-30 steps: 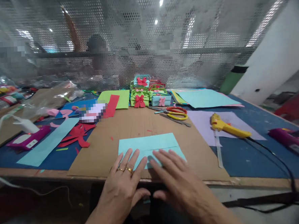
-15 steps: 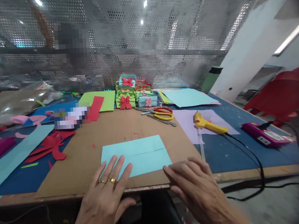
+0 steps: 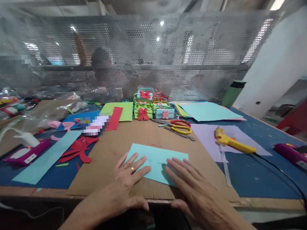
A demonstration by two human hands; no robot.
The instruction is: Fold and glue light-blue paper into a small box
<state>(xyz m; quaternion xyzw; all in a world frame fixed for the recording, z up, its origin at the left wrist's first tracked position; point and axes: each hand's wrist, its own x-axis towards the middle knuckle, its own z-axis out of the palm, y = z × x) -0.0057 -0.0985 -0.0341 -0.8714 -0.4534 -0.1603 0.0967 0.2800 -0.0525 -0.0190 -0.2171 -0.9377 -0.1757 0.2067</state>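
Note:
A light blue sheet of paper (image 3: 156, 156) lies flat on a brown cardboard sheet (image 3: 107, 166) at the front of the table, with a line showing near its middle. My left hand (image 3: 131, 178), rings on its fingers, rests with fingers spread over the paper's left end. Across the right part of the same sheet lie the stretched fingers of my right hand (image 3: 189, 182). Both thumbs hang near the cardboard's front edge. Beyond the paper, scissors with red and yellow handles (image 3: 181, 126) lie on the cardboard.
Small paper baskets with bows (image 3: 143, 112) stand at the back. A yellow glue gun (image 3: 235, 144) rests on lilac paper (image 3: 205, 136) at right, its cord trailing forward. Red paper scraps (image 3: 80, 149), a blue strip (image 3: 49, 157) and a purple power strip (image 3: 28, 154) lie left.
The light blue paper has turned, its right end now nearer me. My right hand has moved from the cardboard by its corner onto the paper. The camera view has shifted left and up.

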